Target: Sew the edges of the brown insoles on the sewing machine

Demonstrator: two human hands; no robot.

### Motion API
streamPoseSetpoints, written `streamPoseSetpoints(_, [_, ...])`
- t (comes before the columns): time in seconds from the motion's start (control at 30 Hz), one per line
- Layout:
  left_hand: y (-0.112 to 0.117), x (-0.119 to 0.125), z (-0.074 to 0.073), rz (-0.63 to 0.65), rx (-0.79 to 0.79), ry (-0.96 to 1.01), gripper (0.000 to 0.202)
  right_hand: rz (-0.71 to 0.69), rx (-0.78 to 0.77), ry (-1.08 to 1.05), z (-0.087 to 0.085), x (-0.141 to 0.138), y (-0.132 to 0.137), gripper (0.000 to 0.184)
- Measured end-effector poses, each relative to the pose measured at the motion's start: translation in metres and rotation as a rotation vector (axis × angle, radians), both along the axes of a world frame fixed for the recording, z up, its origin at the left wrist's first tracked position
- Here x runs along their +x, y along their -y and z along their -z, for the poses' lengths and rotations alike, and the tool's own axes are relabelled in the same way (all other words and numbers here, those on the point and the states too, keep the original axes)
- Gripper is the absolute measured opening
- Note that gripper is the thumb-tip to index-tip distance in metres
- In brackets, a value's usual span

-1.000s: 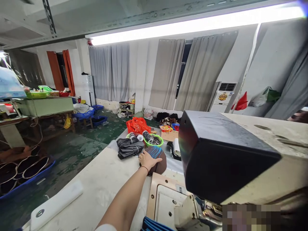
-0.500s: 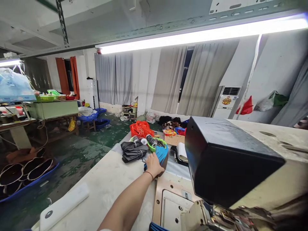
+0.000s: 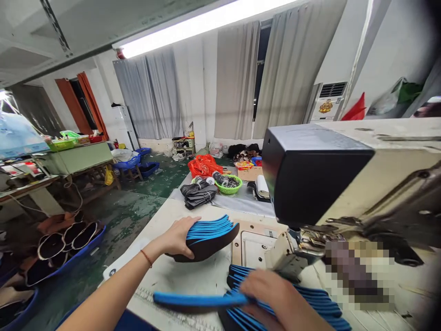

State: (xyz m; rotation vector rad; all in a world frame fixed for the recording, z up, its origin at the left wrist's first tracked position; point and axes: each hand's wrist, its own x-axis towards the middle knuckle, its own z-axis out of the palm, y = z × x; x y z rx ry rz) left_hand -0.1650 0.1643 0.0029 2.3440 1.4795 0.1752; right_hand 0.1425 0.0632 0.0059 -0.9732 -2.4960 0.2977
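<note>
1. Nearest my camera, the right hand [image 3: 275, 294] shows blurred, its fingers seemingly pinching one end of a long, thin strip with a bright blue edge [image 3: 196, 301]; the strip points left across the view.
2. Beneath and beside that hand, a fanned pile of blue-and-black layered pieces [image 3: 320, 303] sits on the white worktop [image 3: 203, 278].
3. Now the key relation: just beyond the strip, my left hand [image 3: 174, 240] has its fingers clamped round the left end of a curved stack of blue-edged dark pieces [image 3: 212, 239]. Its long axis slants away rightward. It lies up and left of the pile, the left hand nearer; whether it touches the worktop, I can't tell.
4. To the right looms the beige sewing machine with a black boxy cover [image 3: 310, 179].
5. Farther out: a tied dark-grey fabric bundle [image 3: 198, 194], then a bright-green plastic basket [image 3: 229, 187].
</note>
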Motion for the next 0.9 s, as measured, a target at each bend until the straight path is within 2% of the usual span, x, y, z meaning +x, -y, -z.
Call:
streamPoseSetpoints(0.03, [-0.001,-0.006,0.004,0.0,-0.025,-0.027,0.109,-0.01,-0.082,0.097,-0.003,-0.016,-0.023,0.011])
streamPoseSetpoints(0.1, [-0.006,-0.014,0.009,0.014,-0.078,-0.074,0.102,-0.018,-0.098,0.255,0.0,-0.046,-0.066,0.012])
streamPoseSetpoints(0.2, [-0.01,-0.01,0.01,0.039,-0.12,-0.109,0.087,0.02,-0.09,0.333,0.019,-0.076,-0.11,0.013])
streamPoseSetpoints(0.27, [-0.009,0.002,0.012,0.035,-0.108,-0.12,0.094,0.062,-0.084,0.351,0.034,-0.083,-0.121,0.013])
streamPoseSetpoints(0.37, [-0.005,0.028,0.021,-0.008,-0.054,-0.154,0.124,0.133,-0.069,0.361,0.046,-0.083,-0.119,0.02])
streamPoseSetpoints(0.4, [-0.005,0.035,0.024,-0.025,-0.037,-0.167,0.128,0.156,-0.063,0.363,0.047,-0.083,-0.117,0.034])
streamPoseSetpoints(0.5, [-0.005,0.047,0.031,-0.026,-0.009,-0.188,0.127,0.184,-0.074,0.388,0.049,-0.081,-0.119,0.097])
streamPoseSetpoints(0.53, [-0.005,0.047,0.031,-0.01,-0.006,-0.191,0.126,0.176,-0.093,0.404,0.05,-0.08,-0.123,0.112])
streamPoseSetpoints(0.6, [-0.003,0.038,0.031,0.002,0.002,-0.196,0.127,0.157,-0.149,0.439,0.053,-0.079,-0.136,0.125])
streamPoseSetpoints(0.7, [0.003,0.01,0.036,-0.095,-0.001,-0.202,0.133,0.13,-0.249,0.476,0.062,-0.075,-0.161,0.138])
streamPoseSetpoints(0.8, [0.016,-0.022,0.053,-0.262,-0.031,-0.14,0.139,0.093,-0.325,0.479,0.069,-0.069,-0.18,0.141])
streamPoseSetpoints(0.9, [0.028,-0.041,0.074,-0.338,-0.037,0.083,0.137,0.06,-0.33,0.427,0.071,-0.066,-0.187,0.138])
